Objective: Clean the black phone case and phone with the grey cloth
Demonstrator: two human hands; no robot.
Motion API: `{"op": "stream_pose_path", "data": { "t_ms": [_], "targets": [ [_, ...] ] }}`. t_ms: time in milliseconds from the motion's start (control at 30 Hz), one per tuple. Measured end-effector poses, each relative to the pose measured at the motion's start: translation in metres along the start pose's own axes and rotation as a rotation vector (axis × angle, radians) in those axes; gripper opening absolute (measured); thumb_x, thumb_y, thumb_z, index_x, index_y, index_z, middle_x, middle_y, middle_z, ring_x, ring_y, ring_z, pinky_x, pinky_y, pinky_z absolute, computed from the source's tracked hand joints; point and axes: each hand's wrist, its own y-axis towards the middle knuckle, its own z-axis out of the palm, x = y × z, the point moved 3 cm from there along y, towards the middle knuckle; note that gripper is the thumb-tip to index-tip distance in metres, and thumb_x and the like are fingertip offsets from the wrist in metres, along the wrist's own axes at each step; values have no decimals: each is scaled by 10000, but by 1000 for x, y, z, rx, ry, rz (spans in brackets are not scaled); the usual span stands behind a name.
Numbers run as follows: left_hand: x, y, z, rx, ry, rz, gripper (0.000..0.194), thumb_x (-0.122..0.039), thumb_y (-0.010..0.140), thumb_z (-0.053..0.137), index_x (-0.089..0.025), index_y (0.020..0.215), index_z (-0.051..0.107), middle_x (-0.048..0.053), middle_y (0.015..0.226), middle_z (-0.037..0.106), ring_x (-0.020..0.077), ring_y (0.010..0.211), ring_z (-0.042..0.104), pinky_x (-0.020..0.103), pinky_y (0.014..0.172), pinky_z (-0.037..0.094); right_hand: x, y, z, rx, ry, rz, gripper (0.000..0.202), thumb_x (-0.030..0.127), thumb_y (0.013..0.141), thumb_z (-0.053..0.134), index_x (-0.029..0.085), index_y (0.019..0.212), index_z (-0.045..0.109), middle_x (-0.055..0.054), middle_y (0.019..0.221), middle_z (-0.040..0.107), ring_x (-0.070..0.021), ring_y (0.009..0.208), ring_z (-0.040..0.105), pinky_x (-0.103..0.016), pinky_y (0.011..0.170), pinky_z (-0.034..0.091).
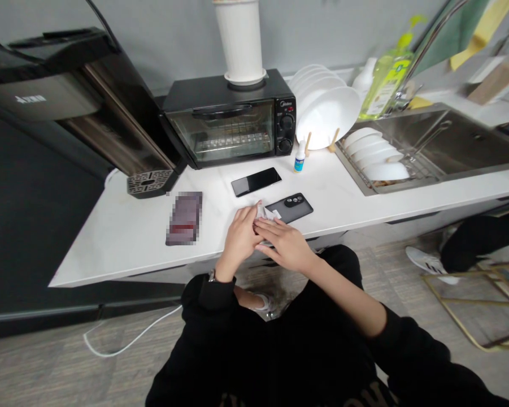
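Observation:
My left hand [240,233] and my right hand [288,247] meet at the counter's front edge, folded around a crumpled pale cloth or wipe [268,212]. The fingers of my right hand lie over it, while my left hand grips it from the other side. Whether something else is inside the cloth is hidden. Just behind my right hand is a dark phone or phone case [299,209], its camera side up. A black phone [256,182] lies screen up farther back. Near the plate rack stands a small white bottle [299,158] with a blue label.
A blurred-out dark flat item [184,219] lies on the white counter [127,237] at left. Behind are a drink dispenser [148,182], a toaster oven [233,124], white plates [328,116] and a sink [449,141]. Someone's leg and shoe [432,264] show at right.

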Motion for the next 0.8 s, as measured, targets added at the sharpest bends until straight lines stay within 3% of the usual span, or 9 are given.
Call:
{"op": "stream_pose_path", "data": {
  "t_ms": [100,200,333,467,567,667,800],
  "targets": [
    [-1,-2,0,-13,-7,-10,751,-297,912,741,-200,1587,424,133,1391,633,322,1264,567,483,1108,491,-18,-12,-9,-30,-78,26,553,450,1093,490,183,1577,501,-116,1608,534,-270,1517,486,-538,1268,389],
    [-1,-2,0,-35,-20,-27,850,-421,872,818,-246,1598,412,127,1415,631,330,1289,570,495,1115,487,-43,-31,-24,-99,-192,145,526,430,1109,450,201,1579,500,-96,1607,536,-273,1520,482,-540,1271,375],
    [-2,1,0,-33,-44,-42,934,-454,815,874,-258,1600,409,115,1407,644,326,1283,579,490,1120,486,-66,-39,-34,-198,-317,315,585,457,1106,430,154,1605,458,-130,1640,485,-333,1544,438,-585,1263,357],
    [-2,1,0,-23,-45,-49,861,-390,863,827,-223,1599,412,123,1421,638,317,1293,566,474,1134,475,-48,-14,-17,-209,-314,379,682,532,1086,442,68,1585,466,-197,1644,460,-396,1556,400,-631,1270,308],
    [0,0,0,1,-24,-27,754,-250,925,701,-181,1611,396,141,1409,627,306,1273,559,456,1119,484,-12,8,3,-108,-195,238,663,530,1088,434,52,1539,521,-200,1610,510,-360,1537,441,-582,1281,321],
    [2,-1,1,29,21,-51,748,-141,922,597,-183,1632,367,133,1325,638,302,1209,568,451,1074,509,11,12,10,-38,-73,102,604,530,1093,431,98,1484,588,-157,1556,588,-298,1456,551,-517,1288,341],
    [-1,-2,0,18,12,-43,844,-269,913,717,-204,1653,317,137,1372,614,320,1259,545,470,1097,496,-6,-12,-6,-15,-76,75,563,494,1105,433,160,1549,526,-106,1597,553,-246,1502,504,-487,1284,351]
  ]
}}
